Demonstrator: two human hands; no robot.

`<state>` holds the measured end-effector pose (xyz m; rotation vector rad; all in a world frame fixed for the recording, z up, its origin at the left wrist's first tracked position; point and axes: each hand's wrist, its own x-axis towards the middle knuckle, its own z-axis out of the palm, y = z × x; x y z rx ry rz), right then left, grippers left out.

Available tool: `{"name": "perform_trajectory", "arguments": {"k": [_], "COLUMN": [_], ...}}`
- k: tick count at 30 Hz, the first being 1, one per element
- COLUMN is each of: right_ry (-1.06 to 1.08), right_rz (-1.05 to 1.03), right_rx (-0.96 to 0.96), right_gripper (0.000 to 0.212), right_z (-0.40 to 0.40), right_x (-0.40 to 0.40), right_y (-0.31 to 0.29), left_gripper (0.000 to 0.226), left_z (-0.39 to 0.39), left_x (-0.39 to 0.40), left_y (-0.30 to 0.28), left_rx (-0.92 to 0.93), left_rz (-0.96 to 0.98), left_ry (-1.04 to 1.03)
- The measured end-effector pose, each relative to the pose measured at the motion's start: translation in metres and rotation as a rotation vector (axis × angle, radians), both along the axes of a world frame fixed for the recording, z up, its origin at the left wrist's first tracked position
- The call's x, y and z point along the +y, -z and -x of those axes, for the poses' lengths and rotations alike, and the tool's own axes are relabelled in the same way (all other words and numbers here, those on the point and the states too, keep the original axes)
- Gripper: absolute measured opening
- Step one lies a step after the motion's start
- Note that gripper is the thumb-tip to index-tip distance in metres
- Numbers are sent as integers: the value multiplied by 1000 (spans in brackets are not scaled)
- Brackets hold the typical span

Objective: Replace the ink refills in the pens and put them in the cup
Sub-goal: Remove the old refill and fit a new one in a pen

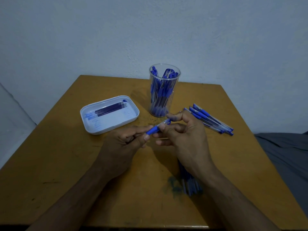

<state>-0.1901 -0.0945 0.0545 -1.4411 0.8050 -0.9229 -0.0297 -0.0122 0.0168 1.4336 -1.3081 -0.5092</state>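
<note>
- Blue-gripped clear plastic pen (158, 127) held above the middle of the yellow-brown wooden counter (66, 164), pinched between both hands, tilted up toward the far right.
- Left hand (123, 144): fingers curled round the pen's blue grip end, thumb pressed alongside.
- Right hand (183, 137): fingers closed on the clear barrel, index finger lifted and bent over the far end; tip stained blue.
- Likely step: twisting the grip section off or on; which, not possible to tell.
- Tall clear plastic cup (164, 90) upright near the far edge, crowded with blue pens, just beyond the hands.
- White rounded plastic tray (109, 114) toward the left edge, holding a few dark ink refills (110, 108) side by side.
- Loose pile of blue pens (210, 119) toward the right edge; another blurred bundle of pens (190, 179) beneath the right wrist near the front edge.
- Risks: slipping on ink-smeared fingers, dropping the pen or a small part onto the counter; cross-threading if twisted at an angle; fresh smears from a leaking refill, judging by the blue stain (173, 184) near the front edge.
- Cup close to the knuckles and packed full: a careless reach could tip it or make the next pen jam.
- Right forearm could sweep the bundle off the front edge.
</note>
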Motion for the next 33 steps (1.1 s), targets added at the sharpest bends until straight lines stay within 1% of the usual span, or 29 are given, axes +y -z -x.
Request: {"name": "perform_trajectory", "arguments": {"k": [4, 8, 10, 12, 16, 20, 24, 27, 30, 33], "right_ry": [44, 142, 194, 230, 295, 347, 371, 387, 386, 366], "right_rz": [25, 201, 276, 316, 382, 505, 573, 620, 670, 729], "right_rx": [-20, 27, 54, 62, 64, 112, 88, 79, 83, 147], "right_gripper": [24, 25, 25, 26, 23, 23, 25, 26, 27, 26], "right_z": [0, 7, 13, 19, 25, 21, 12, 3, -11, -27], "right_x": [3, 2, -1, -3, -9, -23, -37, -46, -56, -66], "right_y": [-3, -16, -25, -37, -69, -108, -144, -163, -171, -167], "left_gripper": [35, 60, 68, 65, 59, 56, 59, 56, 54, 53], "left_z": [2, -1, -5, -8, -4, -1, -2, -3, -2, -2], "left_x": [-3, -3, -2, -5, -24, -38, -41, -41, -40, -40], "left_y": [1, 2, 5, 6, 2, 10, 19, 22, 21, 21], "left_rx": [-16, -85, -146, -217, -442, -631, -709, -718, -727, -732], "left_rz": [-11, -110, -168, -189, -270, -286, -297, -295, -297, -304], "left_ry": [3, 11, 19, 11, -82, -44, -46, -45, -55, -52]}}
